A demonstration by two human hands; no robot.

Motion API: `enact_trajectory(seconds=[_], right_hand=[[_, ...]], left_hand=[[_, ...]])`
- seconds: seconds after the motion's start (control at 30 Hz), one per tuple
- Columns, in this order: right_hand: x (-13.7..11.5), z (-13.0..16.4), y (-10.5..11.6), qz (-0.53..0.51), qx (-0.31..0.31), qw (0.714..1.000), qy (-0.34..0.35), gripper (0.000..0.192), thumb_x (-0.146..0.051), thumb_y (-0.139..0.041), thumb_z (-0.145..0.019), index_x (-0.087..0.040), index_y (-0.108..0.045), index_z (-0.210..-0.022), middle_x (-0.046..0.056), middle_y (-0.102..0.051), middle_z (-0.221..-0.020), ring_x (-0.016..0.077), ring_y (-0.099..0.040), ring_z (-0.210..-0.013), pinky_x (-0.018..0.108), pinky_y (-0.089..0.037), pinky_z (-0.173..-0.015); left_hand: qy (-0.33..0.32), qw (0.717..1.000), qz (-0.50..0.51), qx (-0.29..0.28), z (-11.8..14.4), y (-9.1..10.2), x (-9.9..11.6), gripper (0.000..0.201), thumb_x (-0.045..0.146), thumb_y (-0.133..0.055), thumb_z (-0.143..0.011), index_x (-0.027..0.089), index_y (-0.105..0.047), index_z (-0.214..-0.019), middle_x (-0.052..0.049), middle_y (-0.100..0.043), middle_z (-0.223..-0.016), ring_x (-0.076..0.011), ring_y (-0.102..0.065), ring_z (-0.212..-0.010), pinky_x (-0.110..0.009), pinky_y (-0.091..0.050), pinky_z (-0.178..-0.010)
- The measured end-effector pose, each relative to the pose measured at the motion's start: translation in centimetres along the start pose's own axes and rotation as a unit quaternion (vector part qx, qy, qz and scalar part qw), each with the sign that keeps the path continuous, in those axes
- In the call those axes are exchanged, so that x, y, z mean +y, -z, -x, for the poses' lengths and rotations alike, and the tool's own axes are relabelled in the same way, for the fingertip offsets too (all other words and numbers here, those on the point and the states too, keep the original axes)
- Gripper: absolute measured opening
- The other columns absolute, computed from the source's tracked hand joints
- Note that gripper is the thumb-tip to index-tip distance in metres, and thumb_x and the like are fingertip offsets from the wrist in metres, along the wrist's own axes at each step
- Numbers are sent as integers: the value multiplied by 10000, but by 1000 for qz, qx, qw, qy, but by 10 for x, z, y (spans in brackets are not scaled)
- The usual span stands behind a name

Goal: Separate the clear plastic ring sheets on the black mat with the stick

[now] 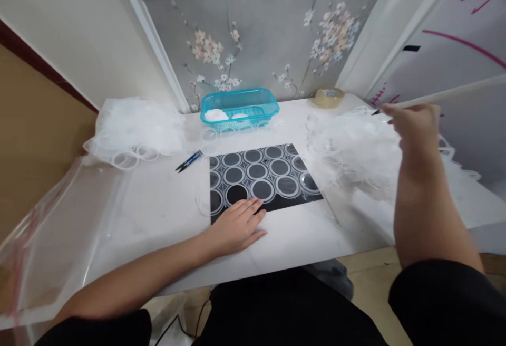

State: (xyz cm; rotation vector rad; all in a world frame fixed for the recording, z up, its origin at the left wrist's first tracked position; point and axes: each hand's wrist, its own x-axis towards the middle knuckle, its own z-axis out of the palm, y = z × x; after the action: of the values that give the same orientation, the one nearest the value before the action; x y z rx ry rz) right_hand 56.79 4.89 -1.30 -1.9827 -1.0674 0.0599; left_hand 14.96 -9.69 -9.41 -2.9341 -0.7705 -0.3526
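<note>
A black mat [284, 202] lies on the white table [158, 214] and carries several clear plastic rings [256, 171] set in rows. My left hand [237, 227] rests flat on the mat's near left corner, fingers spread, holding nothing. My right hand [415, 124] is raised at the right, above a heap of loose clear rings [351, 145]. It is blurred, with its fingers curled. A small dark tip shows at the fingertips, and I cannot tell what it is or whether the hand grips it.
A second heap of clear rings [134, 124] sits at the back left. Small blue snips [190, 160] lie left of the mat. Behind it stand a turquoise basket [237, 94] and a tape roll [329, 97]. A clear plastic bag [59, 219] drapes over the left edge.
</note>
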Motion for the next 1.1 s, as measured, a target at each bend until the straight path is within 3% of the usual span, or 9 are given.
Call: enact_trajectory(seconds=[0.1,0.13,0.23,0.3,0.37,0.43,0.5,0.67,1.1], right_hand=[[0,-10,6,-139,-55,975,-163,413,-202,-625,-827,42,-627,-1161,226,-645,-904,29,-357,-464,301,-284,-478],[-5,-4,7,-158,-47,972,-165,397,-193,-625,-826,31,-636,-1154,229,-648,-930,16,-348,-461,293,-277,-477],[-25,46,0,-222,-33,973,-55,301,-184,-629,-814,-2,-691,-1046,206,-677,-942,23,-420,-500,266,-345,-520],[-37,99,-15,-255,-175,949,55,234,-213,-602,-829,-64,-715,-968,165,-704,-957,97,-566,-646,273,-439,-615],[-44,154,-33,-255,-297,916,86,134,-260,-693,-755,-148,-742,-811,81,-733,-819,174,-652,-738,315,-509,-702],[-45,198,-50,-252,-381,877,147,139,-311,-662,-787,-199,-742,-806,52,-742,-855,225,-677,-845,378,-528,-796],[-42,224,-63,-237,-399,862,203,166,-341,-629,-816,-220,-742,-811,50,-742,-886,268,-644,-1009,425,-502,-890],[-33,236,-71,-208,-395,861,244,194,-350,-591,-850,-228,-741,-842,55,-740,-896,283,-588,-1116,435,-483,-927],[-35,237,-70,-204,-409,845,278,188,-326,-588,-861,-224,-746,-858,57,-740,-891,269,-599,-1075,423,-480,-928]], left_hand=[[-3,1000,0,6,3,-1,-2,450,411,-346,-1013,60,-577,-1173,-192,-555,-1294,-301,-519,-1209,-416,-426,-991],[-5,1000,0,8,3,-1,-2,450,407,-338,-1015,61,-579,-1171,-191,-558,-1291,-298,-521,-1206,-414,-427,-990],[-7,1000,1,6,3,-2,-3,442,401,-341,-1013,63,-580,-1168,-190,-560,-1289,-298,-518,-1209,-416,-424,-995],[-6,1000,0,4,3,-3,-2,437,399,-352,-1009,63,-576,-1176,-194,-552,-1297,-303,-507,-1222,-423,-420,-1002],[-3,1000,-3,6,2,-3,-1,431,396,-364,-1006,61,-573,-1180,-200,-538,-1310,-308,-498,-1231,-427,-417,-1006],[-2,1000,-5,9,2,-3,-1,426,391,-376,-1002,54,-575,-1171,-209,-538,-1304,-314,-508,-1217,-429,-424,-1000],[-7,1000,-3,10,2,-3,-1,423,385,-386,-997,47,-577,-1163,-215,-550,-1283,-318,-521,-1200,-430,-432,-993],[-14,1000,5,12,2,-3,-3,414,380,-392,-991,48,-585,-1144,-213,-574,-1247,-321,-540,-1175,-432,-446,-977],[-14,1000,7,14,1,-3,-2,414,376,-382,-993,47,-582,-1146,-219,-575,-1243,-324,-543,-1164,-441,-456,-956]])
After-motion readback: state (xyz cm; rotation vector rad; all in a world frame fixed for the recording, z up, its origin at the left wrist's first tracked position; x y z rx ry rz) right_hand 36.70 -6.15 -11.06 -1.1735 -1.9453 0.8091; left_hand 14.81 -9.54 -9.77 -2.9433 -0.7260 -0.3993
